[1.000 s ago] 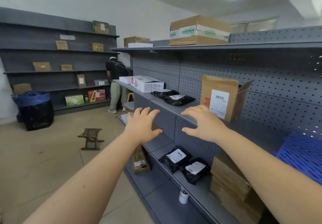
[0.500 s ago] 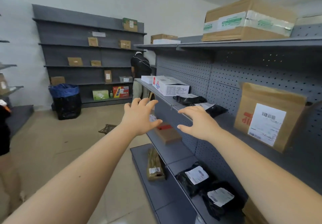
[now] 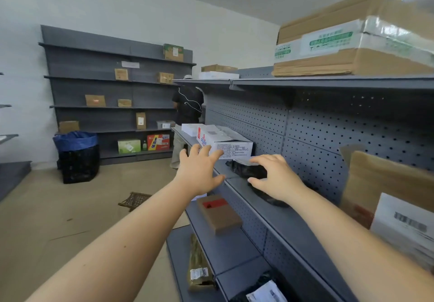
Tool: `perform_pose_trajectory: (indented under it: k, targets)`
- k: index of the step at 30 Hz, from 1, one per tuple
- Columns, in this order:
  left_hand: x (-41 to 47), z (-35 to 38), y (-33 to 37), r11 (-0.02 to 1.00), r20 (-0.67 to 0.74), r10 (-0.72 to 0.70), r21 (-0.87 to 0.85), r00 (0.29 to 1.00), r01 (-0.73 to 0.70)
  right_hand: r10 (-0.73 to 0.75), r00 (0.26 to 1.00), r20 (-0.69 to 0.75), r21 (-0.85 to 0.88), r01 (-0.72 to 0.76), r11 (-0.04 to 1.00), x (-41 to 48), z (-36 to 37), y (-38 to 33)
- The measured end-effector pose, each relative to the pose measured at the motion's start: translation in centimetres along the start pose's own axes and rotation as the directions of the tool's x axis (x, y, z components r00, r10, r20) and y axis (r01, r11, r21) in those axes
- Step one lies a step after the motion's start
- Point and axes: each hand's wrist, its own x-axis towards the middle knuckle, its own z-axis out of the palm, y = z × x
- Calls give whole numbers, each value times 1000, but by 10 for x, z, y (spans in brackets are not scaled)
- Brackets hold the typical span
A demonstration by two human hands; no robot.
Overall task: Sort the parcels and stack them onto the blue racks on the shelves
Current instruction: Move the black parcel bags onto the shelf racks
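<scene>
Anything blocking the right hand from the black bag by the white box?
Nothing visible. The right hand, fingers spread, is right over the black bag; contact unclear. The white box sits beyond the bag, out of the path.

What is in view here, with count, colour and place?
white box: one, white with red print, middle shelf
black bags: two, black, middle shelf, at right hand
taped carton: one, brown, top shelf
labelled parcel: one, brown, middle shelf, far right
flat box: one, brown with red patch, lower shelf
long parcel: one, brown, bottom shelf
bin: one, black with blue liner, floor
stool: one, dark, floor
other person: one, dark top, aisle end
left hand: one, open, near white box
right hand: one, open, over black bags
</scene>
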Motion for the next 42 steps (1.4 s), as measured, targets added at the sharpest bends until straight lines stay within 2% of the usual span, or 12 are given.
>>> perform_pose_trajectory:
  k: [6, 13, 22, 25, 27, 30, 35, 37, 42]
  targets:
    - [38, 53, -1, 994, 34, 103, -24, 994, -102, 67, 995, 71, -21, -66, 998, 31, 27, 29]
    - [88, 110, -22, 975, 90, 214, -72, 973, -208, 182, 981, 69, -72, -177, 982, 76, 61, 42]
    - [163, 158, -70, 920, 37, 335, -228, 942, -318, 432, 902, 2, -164, -425, 890, 133, 100, 53]
    - [180, 176, -73, 898, 4, 410, -177, 912, -403, 546, 837, 2, -250, -529, 811, 136, 110, 62]
    - [188, 188, -66, 876, -14, 455, -171, 890, -451, 651, 759, 28, -320, -610, 725, 131, 111, 72]
    - [204, 201, -46, 841, -12, 495, -244, 869, -483, 776, 629, 42, -363, -714, 598, 121, 109, 84]
    - [223, 218, -4, 787, -1, 555, -323, 832, -525, 886, 460, 61, -362, -817, 449, 123, 109, 97]
    - [231, 223, 13, 773, 6, 566, -351, 824, -529, 904, 419, 88, -379, -825, 419, 126, 110, 106]
    - [252, 242, 47, 749, 93, 609, -395, 788, -532, 913, 378, 154, -395, -823, 407, 129, 117, 132]
